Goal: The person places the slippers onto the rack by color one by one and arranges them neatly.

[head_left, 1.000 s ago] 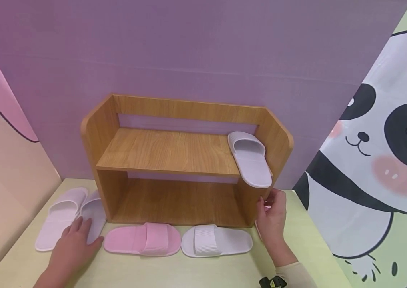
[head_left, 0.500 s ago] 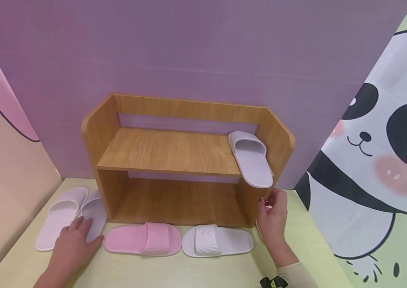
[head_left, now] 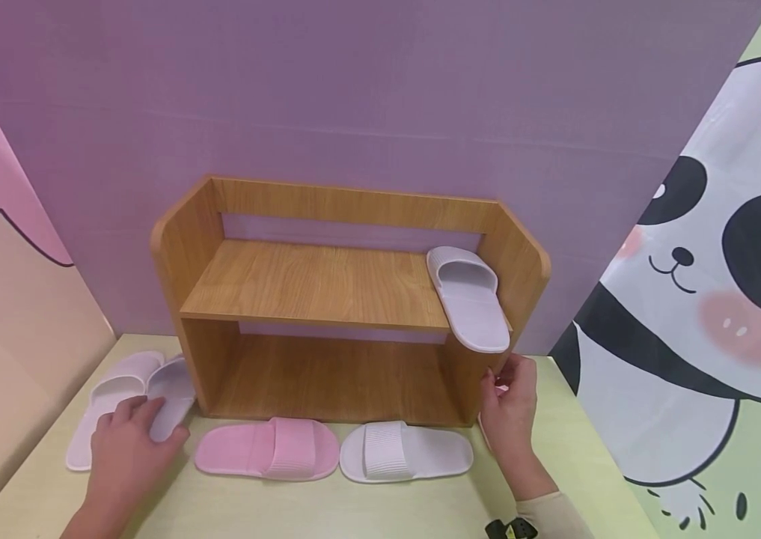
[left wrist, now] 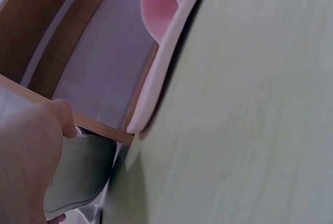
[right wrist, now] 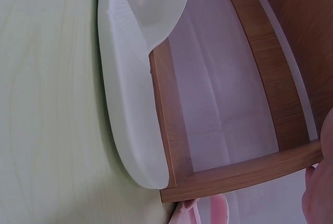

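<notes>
On the left of the wooden shelf (head_left: 346, 320), two pale slippers lie side by side; the outer pale slipper (head_left: 107, 393) is partly behind my left hand (head_left: 127, 453). Between its thumb and fingers that hand grips the inner white slipper (head_left: 173, 393), whose ribbed strap (left wrist: 93, 156) faces the left wrist view. My right hand (head_left: 513, 408) grips the front edge of the shelf's right side panel, thumb at the edge and fingers outside. Beside that panel a pink slipper (right wrist: 219, 209) is mostly hidden by panel and hand.
A pale slipper (head_left: 470, 303) sits on the upper board at right, heel overhanging. Before the shelf, a pink slipper (head_left: 266, 449) and a white slipper (head_left: 407, 451) lie lengthwise on the light table (head_left: 313, 513). A purple wall (head_left: 353, 97) stands behind.
My left hand has shifted slightly up and left, its fingers now more bent. The inner white slipper is tilted, its heel end raised. My right hand has stayed in place.
</notes>
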